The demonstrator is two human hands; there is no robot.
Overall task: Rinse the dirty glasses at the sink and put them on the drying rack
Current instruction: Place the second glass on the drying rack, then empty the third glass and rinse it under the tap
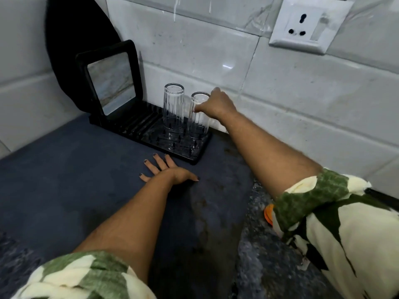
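Two clear ribbed glasses stand upside down on a black drying rack against the tiled wall. The left glass stands free. My right hand is wrapped around the upper part of the right glass, thumb on its near side. My left hand lies flat on the dark counter just in front of the rack, fingers spread, holding nothing. The sink is out of view.
A black-framed square tray leans upright at the rack's left end, in front of a large black round object. A white wall socket is at the upper right. An orange item peeks out under my right sleeve. The counter is wet.
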